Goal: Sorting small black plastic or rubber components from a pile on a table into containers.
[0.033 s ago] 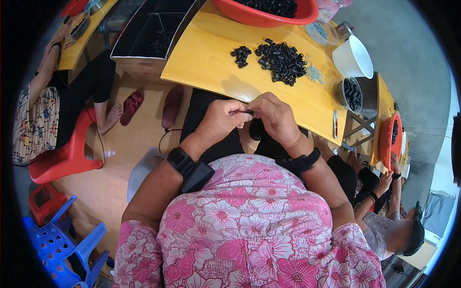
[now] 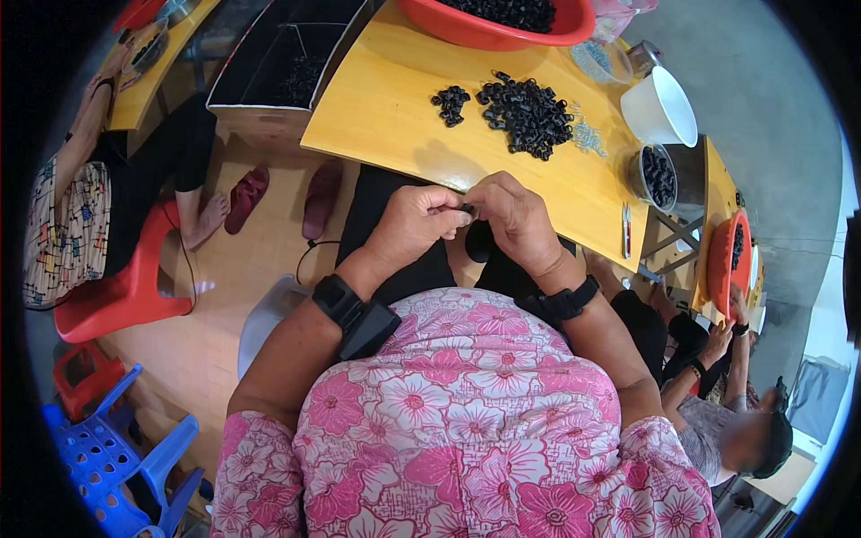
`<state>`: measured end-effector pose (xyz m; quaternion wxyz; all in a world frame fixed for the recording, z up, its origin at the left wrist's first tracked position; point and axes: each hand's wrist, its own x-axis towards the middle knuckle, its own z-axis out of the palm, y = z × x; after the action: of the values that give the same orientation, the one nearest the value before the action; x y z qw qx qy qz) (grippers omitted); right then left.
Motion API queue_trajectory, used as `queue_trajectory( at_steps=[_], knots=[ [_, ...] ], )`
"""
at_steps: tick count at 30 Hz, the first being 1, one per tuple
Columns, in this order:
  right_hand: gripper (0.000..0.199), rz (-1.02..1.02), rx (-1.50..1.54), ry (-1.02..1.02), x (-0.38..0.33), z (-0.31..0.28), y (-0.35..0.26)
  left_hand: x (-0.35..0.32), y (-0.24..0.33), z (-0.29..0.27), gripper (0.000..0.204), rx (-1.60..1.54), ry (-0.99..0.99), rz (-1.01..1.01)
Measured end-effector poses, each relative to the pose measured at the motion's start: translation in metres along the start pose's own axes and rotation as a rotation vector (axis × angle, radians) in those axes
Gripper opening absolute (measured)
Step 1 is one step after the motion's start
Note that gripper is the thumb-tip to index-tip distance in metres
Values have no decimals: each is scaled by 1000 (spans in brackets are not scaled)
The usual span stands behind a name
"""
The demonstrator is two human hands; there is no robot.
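Observation:
My left hand [image 2: 411,224] and my right hand [image 2: 517,224] meet at the near edge of the yellow table, both closed in a pinch. Between their fingertips is a small black plastic part [image 2: 466,209], mostly covered by the fingers. Beyond my hands, a large pile of black plastic parts [image 2: 525,117] lies on the tabletop [image 2: 386,108], with a smaller pile [image 2: 450,105] to its left. Thin pale metal pins [image 2: 587,137] are scattered at the big pile's right side.
A red basin [image 2: 502,34] of black parts stands at the back. To the right are a white bowl [image 2: 659,106], a clear tub [image 2: 657,177] of black parts, and a small knife-like tool [image 2: 626,231]. A black-lined box [image 2: 278,67] is left; co-workers sit on both sides.

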<state>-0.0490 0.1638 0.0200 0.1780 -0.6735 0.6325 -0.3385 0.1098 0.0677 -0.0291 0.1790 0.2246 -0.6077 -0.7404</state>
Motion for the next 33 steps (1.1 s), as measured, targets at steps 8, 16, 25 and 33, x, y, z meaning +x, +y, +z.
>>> queue_trajectory(
  at_steps=[8, 16, 25, 33],
  knots=[
    [29, -6, -39, 3, -3, 4, 0, -1, 1, 1, 13, -36, 8, -5],
    [26, -29, 36, 103, -3, 9, 1, -1, 1, 0, 14, -3, 22, -19],
    [23, 144, 162, 98, -8, 10, 4, -2, 4, -2, 12, 26, 1, -24],
    [30, 11, -24, 100, -9, 5, 9, 0, 4, -2, 12, -41, 17, 2]
  ],
)
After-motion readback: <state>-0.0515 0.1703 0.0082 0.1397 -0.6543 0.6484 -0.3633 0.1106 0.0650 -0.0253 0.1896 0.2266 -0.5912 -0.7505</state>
